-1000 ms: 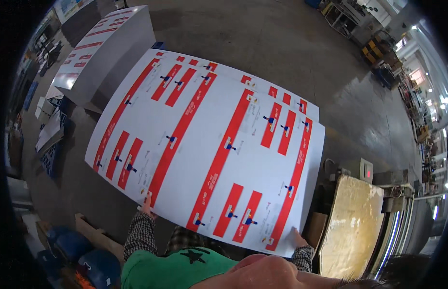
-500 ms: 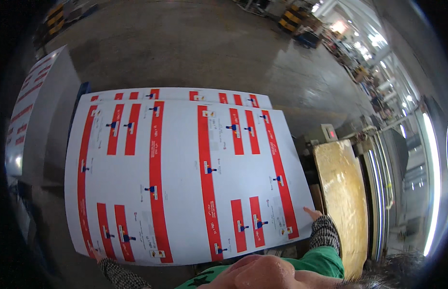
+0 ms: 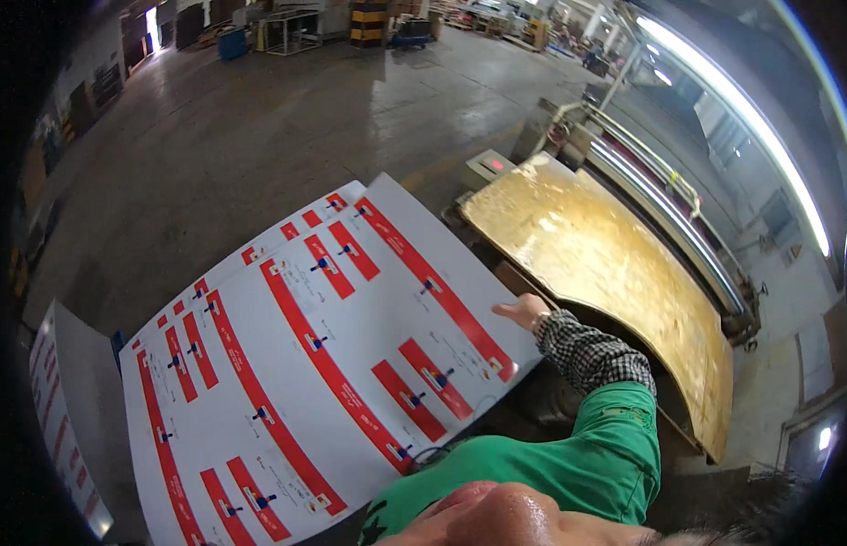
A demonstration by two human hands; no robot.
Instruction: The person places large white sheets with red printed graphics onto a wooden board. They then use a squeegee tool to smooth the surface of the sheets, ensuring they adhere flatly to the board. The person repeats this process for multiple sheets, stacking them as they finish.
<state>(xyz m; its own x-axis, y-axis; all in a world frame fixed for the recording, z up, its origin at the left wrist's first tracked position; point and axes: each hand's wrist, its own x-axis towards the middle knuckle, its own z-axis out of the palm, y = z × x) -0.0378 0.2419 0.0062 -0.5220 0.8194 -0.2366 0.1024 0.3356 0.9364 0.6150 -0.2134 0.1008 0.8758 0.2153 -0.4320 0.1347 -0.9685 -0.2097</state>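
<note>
A large white printed sheet (image 3: 328, 400) with red bars and small blue figures lies in front of me, on top of a second printed sheet (image 3: 279, 227) that shows along the far edge. My right hand (image 3: 523, 312) grips the top sheet's right edge, thumb on the upper face and the other fingers out of sight beneath. That right corner is lifted a little and the sheet bows. My left hand is outside the picture. The sheet's near left part runs out at the lower rim.
On the right, a worn yellowish board (image 3: 592, 241) slopes in front of a machine with long metal rollers (image 3: 669, 223). A small control box (image 3: 487, 166) with a red light stands at the board's far corner. At the left rim is a stack of printed sheets (image 3: 64, 419). Grey floor (image 3: 250, 155) stretches beyond.
My view has swung right toward the roller machine. The right hand still holds the sheet's edge, now with that corner raised; the left hand has gone out of view.
</note>
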